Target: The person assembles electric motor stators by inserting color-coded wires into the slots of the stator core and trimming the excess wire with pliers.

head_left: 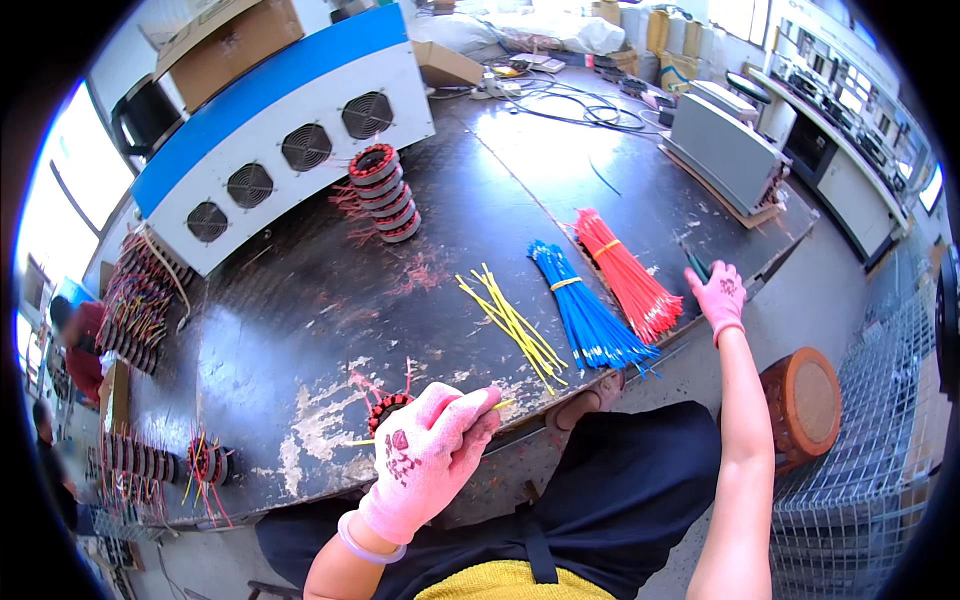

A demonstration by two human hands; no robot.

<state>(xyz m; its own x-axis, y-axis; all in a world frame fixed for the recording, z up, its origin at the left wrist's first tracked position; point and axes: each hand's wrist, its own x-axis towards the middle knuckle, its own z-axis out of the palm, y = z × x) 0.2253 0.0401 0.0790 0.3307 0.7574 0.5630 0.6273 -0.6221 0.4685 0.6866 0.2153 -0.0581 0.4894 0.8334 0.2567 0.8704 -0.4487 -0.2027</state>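
Note:
My left hand [430,450], in a pink glove, is pinched closed on a yellow wire [505,405], whose ends stick out on both sides of the hand. Just beyond it on the table sits a ring-shaped stator [388,408] with red windings and red leads, partly hidden by the glove. At the table's right edge my right hand [722,296], also gloved in pink, has its fingers closed on dark green-handled pliers [697,266]; their exact type is hard to make out. Loose yellow wires [512,325] lie between the hands, beside tied bundles of blue wires [590,310] and red wires [630,275].
Stators stand in a stack [385,195] near a blue-and-white cabinet with fans [305,145]. More wired stators [140,455] line the left side. A grey metal box [725,150] rests at the far right. A wooden stool [803,405] and wire mesh [860,450] are off the table's right edge.

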